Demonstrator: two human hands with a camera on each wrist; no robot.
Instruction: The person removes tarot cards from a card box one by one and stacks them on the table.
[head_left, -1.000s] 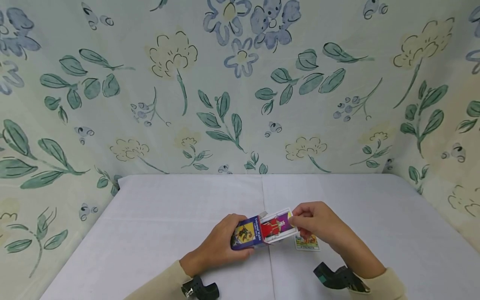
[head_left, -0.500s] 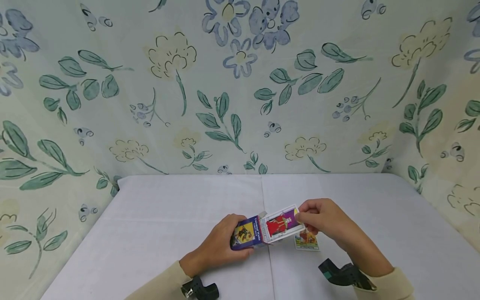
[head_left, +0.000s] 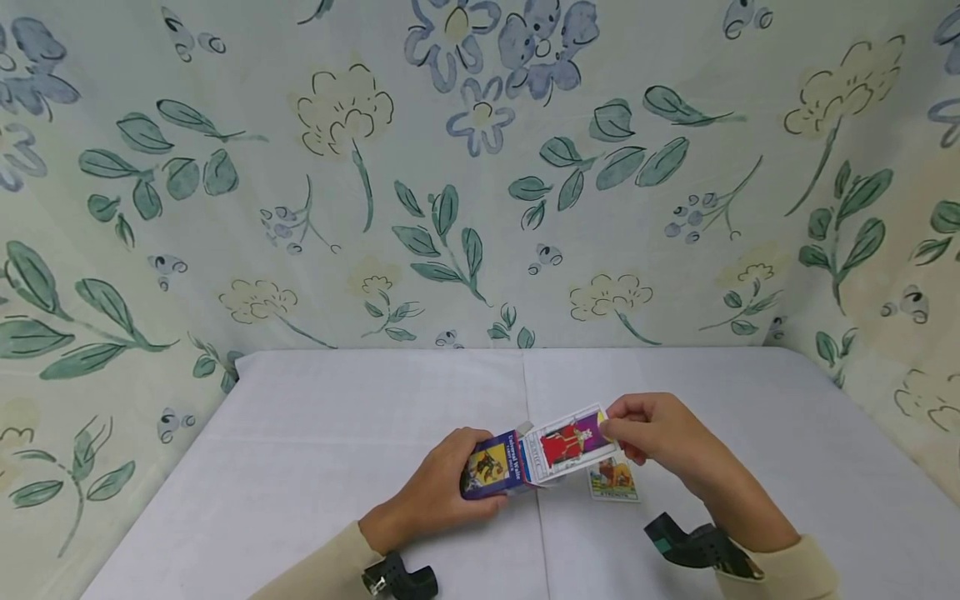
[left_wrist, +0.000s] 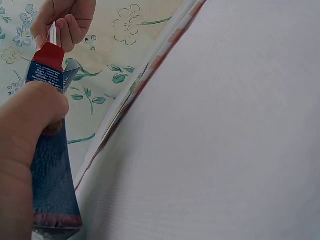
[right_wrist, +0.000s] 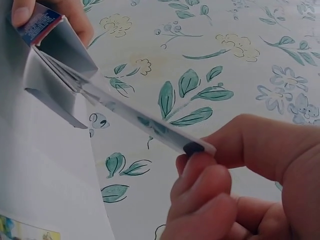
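Card box [head_left: 492, 468], "Universal Waite" in white

On the blue box [head_left: 491, 467] we read "Universal Waite" and, on its side, "Roberts reveal"; on the loose card [head_left: 613, 483] on the bench [head_left: 337, 433], "STRENGTH". The red-figured card [head_left: 566, 445] bears lettering too small for us.

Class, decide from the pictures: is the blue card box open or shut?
Open. The right wrist view looks into the box, and a red-figured card, pinched by the right hand, extends outward from its mouth.
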